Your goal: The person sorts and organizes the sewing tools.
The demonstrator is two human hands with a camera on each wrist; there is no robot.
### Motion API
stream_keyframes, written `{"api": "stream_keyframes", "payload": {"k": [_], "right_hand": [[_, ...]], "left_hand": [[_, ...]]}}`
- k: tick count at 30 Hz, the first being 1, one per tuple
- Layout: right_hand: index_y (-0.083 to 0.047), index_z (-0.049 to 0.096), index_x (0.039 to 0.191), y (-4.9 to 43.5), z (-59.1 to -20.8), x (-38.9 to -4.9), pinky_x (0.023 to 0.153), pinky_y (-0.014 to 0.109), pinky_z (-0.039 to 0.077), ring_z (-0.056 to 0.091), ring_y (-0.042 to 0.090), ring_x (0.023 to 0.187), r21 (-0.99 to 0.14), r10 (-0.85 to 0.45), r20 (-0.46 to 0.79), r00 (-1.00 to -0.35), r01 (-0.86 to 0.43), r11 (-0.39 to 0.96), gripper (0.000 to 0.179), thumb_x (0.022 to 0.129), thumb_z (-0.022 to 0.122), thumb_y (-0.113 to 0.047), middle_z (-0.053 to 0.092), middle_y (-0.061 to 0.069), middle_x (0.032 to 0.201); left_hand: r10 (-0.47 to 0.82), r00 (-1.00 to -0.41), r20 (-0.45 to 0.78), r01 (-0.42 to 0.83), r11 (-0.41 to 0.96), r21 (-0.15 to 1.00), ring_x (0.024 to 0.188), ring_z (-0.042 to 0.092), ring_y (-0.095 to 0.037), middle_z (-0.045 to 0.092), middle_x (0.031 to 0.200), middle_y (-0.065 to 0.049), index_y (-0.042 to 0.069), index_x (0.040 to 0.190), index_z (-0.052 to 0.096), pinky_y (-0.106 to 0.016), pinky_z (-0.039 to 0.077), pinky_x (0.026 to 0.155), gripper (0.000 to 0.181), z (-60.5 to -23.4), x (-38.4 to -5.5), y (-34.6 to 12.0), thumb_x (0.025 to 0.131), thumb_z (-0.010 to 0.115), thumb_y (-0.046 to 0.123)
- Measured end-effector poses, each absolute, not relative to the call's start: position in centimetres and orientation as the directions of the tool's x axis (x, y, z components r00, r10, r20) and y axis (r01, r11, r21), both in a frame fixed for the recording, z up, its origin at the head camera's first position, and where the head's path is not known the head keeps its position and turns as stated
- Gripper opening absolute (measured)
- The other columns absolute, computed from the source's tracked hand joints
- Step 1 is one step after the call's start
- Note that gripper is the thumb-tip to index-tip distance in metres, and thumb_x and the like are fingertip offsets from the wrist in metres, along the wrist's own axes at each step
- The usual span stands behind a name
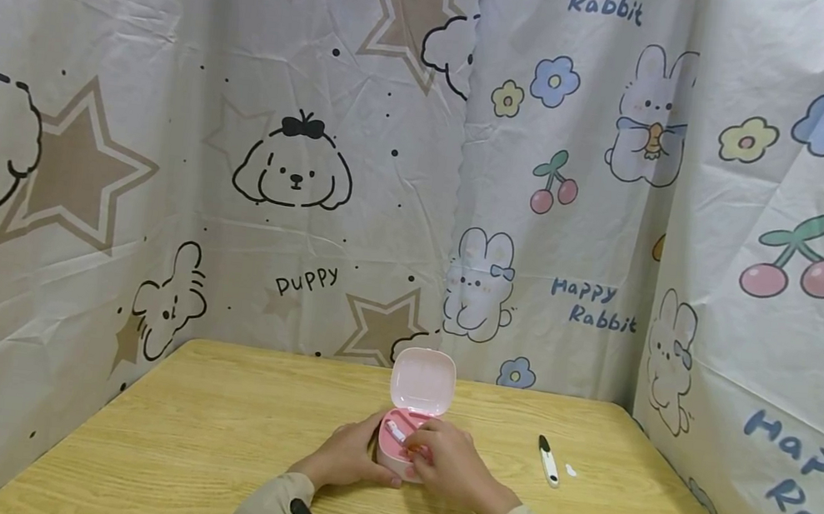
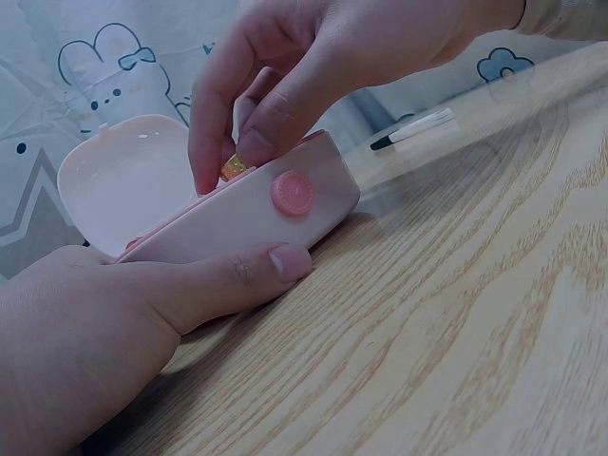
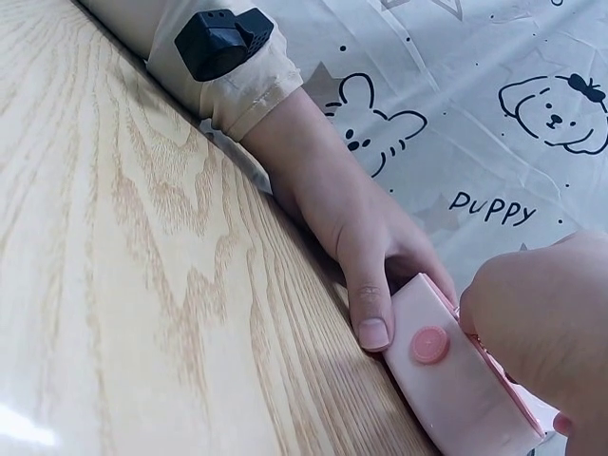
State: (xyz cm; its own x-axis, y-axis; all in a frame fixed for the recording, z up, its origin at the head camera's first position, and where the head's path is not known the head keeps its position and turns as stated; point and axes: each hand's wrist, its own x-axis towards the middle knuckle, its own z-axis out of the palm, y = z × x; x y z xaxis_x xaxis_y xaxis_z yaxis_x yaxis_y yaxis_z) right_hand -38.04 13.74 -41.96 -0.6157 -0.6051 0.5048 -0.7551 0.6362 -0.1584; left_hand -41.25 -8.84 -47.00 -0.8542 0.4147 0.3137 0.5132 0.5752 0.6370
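Observation:
A small pale pink box [image 1: 391, 458] stands on the table with its lid [image 1: 423, 380] raised at the back. My left hand [image 1: 348, 454] grips the box from the left, thumb along the front wall near a round pink button [image 2: 292, 194]. Over the box's right part, my right hand [image 1: 456, 463] has its thumb and fingers dipped at the opening. In the left wrist view those fingertips pinch a small yellow-orange glittery piece [image 2: 233, 168], partly hidden by them. A small white item with reddish marks [image 1: 395, 431] lies inside the box, at the left of its pink interior.
On the wooden table [image 1: 255, 391], right of the hands, lies a slim white tool with a black end [image 1: 548, 461]. A small white scrap [image 1: 570, 470] is beside it. A printed curtain [image 1: 289, 278] hangs behind and at both sides.

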Motion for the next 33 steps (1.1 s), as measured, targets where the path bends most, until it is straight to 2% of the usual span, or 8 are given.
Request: {"api": "stream_keyframes", "payload": {"k": [18,33], "right_hand": [[-0.017,0.080,0.100,13.76,-42.32,-37.91,0.075,0.040,0.044,0.057,0.009,0.089,-0.140,-0.592,0.509,-0.625,-0.739,0.659,0.014,0.087,0.078,-0.012,0.064,-0.008,0.095],[-0.017,0.079,0.099,13.68,-42.03,-37.81,0.075,0.040,0.044,0.056,0.009,0.088,-0.153,-0.598,0.500,-0.627,-0.743,0.651,0.012,0.088,0.079,-0.012,0.063,-0.008,0.096]], "left_hand": [[0.428,-0.847,0.315,0.522,0.563,0.641,0.132,0.052,-0.028,0.054,0.150,-0.006,0.013,0.159,0.038,-0.058,0.039,0.110,0.111,-46.57,-40.73,-8.86,0.073,0.090,0.057],[0.417,-0.854,0.311,0.513,0.574,0.638,0.133,0.051,-0.029,0.053,0.151,-0.006,0.015,0.160,0.037,-0.057,0.039,0.110,0.113,-46.83,-41.02,-8.95,0.071,0.090,0.061]]}}
